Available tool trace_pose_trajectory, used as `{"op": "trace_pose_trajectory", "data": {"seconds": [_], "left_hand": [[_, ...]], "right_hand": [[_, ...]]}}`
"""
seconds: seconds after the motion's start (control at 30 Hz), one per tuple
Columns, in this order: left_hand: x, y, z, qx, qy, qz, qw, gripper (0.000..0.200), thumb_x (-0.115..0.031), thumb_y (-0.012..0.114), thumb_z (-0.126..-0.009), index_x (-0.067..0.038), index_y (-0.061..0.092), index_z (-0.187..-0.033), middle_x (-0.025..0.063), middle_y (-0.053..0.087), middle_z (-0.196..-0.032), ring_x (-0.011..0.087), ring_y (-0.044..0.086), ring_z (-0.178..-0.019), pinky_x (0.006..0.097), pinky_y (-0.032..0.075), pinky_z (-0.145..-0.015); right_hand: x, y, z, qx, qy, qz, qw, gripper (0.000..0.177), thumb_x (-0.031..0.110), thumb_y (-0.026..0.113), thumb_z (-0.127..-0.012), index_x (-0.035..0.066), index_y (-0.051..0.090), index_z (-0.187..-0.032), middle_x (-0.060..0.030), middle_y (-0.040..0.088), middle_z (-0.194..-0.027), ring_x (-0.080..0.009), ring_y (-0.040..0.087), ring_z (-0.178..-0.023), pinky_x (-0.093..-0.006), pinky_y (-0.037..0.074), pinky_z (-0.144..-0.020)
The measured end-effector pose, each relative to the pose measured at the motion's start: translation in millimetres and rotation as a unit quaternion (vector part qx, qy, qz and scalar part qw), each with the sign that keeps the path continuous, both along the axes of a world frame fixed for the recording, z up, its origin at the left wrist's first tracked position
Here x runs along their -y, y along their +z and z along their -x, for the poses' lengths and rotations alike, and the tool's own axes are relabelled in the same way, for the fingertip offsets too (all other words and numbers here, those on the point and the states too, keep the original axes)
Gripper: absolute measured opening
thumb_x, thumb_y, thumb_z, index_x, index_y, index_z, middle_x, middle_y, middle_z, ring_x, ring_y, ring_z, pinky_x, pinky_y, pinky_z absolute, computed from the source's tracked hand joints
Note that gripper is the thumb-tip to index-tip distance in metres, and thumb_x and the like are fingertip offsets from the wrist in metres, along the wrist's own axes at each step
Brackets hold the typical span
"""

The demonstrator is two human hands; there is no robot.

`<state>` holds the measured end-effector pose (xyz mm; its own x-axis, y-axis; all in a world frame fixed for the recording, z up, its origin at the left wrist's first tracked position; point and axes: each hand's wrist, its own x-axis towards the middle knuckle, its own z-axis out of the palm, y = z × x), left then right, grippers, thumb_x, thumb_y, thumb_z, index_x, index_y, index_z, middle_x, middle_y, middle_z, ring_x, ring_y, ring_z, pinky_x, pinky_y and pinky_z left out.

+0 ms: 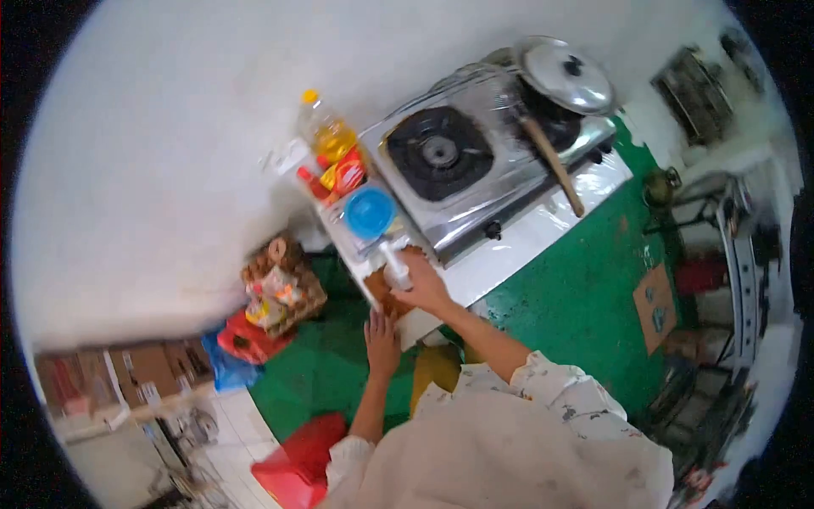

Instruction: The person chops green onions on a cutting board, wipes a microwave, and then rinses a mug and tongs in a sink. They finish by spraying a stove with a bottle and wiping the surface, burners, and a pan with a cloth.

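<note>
White counter [519, 241] with gas stove [475, 161], oil bottle [326, 131], wooden board [383, 294].

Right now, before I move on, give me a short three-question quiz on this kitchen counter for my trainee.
1. True or false: a metal lid covers the pot on the stove.
2. What does the right hand grip? A) a small white object B) the oil bottle C) the wooden handle
3. Where is the left hand?

Key:
1. True.
2. A.
3. At the near end of the brown board, just below the right hand.
</note>
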<state>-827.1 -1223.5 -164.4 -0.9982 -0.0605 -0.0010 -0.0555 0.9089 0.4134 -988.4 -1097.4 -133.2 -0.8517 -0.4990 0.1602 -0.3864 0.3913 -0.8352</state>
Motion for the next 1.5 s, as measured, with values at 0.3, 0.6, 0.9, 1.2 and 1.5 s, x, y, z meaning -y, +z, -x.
{"op": "trace_pose_trajectory", "data": {"seconds": [0.3,0.6,0.9,1.2,1.5], "left_hand": [[-77,25,-41,0.015,0.009,0.011,1.0,0.044,-0.027,0.049,-0.09,-0.008,0.046,-0.13,0.017,0.033,-0.142,0.0398,0.022,-0.133,0.0581,0.017,-0.104],[-251,-44,20,0.05,-0.365,-0.058,0.928,0.046,-0.034,0.052,-0.087,-0.013,0.051,-0.127,0.0174,0.047,-0.131,0.0401,0.036,-0.125,0.0556,0.029,-0.098],[-528,-88,81,0.511,-0.586,0.058,0.626,0.046,-0.043,0.053,-0.087,-0.011,0.057,-0.12,0.0161,0.06,-0.114,0.0316,0.054,-0.109,0.0404,0.04,-0.093],[-798,-116,146,0.442,-0.777,0.103,0.436,0.048,-0.046,0.053,-0.087,-0.011,0.057,-0.119,0.0151,0.061,-0.113,0.0289,0.056,-0.107,0.0374,0.04,-0.093],[-1107,-48,105,0.369,-0.836,0.251,0.32,0.051,-0.048,0.048,-0.089,-0.01,0.054,-0.123,0.011,0.056,-0.123,0.027,0.052,-0.113,0.0369,0.039,-0.096]], "right_hand": [[-87,28,-60,0.104,-0.007,0.108,0.989,0.066,0.042,0.058,-0.082,0.004,0.039,-0.133,-0.0198,0.03,-0.142,-0.0318,0.027,-0.133,-0.0393,0.023,-0.109],[-397,-5,-160,0.221,-0.005,-0.248,0.943,0.038,0.027,0.061,-0.08,0.006,0.055,-0.111,-0.0175,0.06,-0.103,-0.0363,0.058,-0.096,-0.0466,0.048,-0.079],[-672,14,-254,0.294,-0.485,-0.201,0.799,0.046,0.033,0.062,-0.081,0.008,0.053,-0.119,-0.0186,0.058,-0.112,-0.0373,0.054,-0.105,-0.0467,0.044,-0.088],[-789,-24,-353,0.298,-0.664,-0.115,0.676,0.043,0.034,0.06,-0.08,0.01,0.054,-0.116,-0.0175,0.059,-0.11,-0.0347,0.056,-0.103,-0.0471,0.046,-0.084],[-791,-59,-498,0.434,-0.825,-0.001,0.361,0.046,0.04,0.064,-0.078,0.011,0.06,-0.113,-0.0177,0.059,-0.113,-0.036,0.057,-0.102,-0.0444,0.046,-0.087]]}}
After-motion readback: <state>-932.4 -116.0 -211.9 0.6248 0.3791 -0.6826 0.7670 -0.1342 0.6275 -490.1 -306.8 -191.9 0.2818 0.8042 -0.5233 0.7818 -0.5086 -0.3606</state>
